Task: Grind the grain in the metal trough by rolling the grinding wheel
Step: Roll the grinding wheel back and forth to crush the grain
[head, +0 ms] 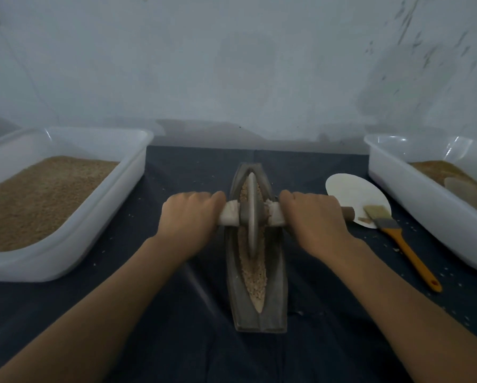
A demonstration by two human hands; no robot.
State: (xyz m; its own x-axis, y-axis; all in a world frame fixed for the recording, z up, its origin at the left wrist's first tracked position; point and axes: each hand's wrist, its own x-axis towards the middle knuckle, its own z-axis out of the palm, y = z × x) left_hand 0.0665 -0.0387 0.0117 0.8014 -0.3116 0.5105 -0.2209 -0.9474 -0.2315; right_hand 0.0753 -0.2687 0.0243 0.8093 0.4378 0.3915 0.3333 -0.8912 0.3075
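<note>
A long boat-shaped metal trough lies lengthwise on the dark cloth, running away from me. Coarse tan grain fills its groove. The grey grinding wheel stands on edge in the groove, in the trough's far half. A wooden axle wrapped in white cloth passes through the wheel. My left hand grips the axle left of the wheel. My right hand grips it on the right, and the bare axle end sticks out past that hand.
A white plastic tub of grain stands at the left. Another white tub with grain stands at the right. Between trough and right tub lie a white plate and an orange-handled brush. Loose grains dot the dark cloth.
</note>
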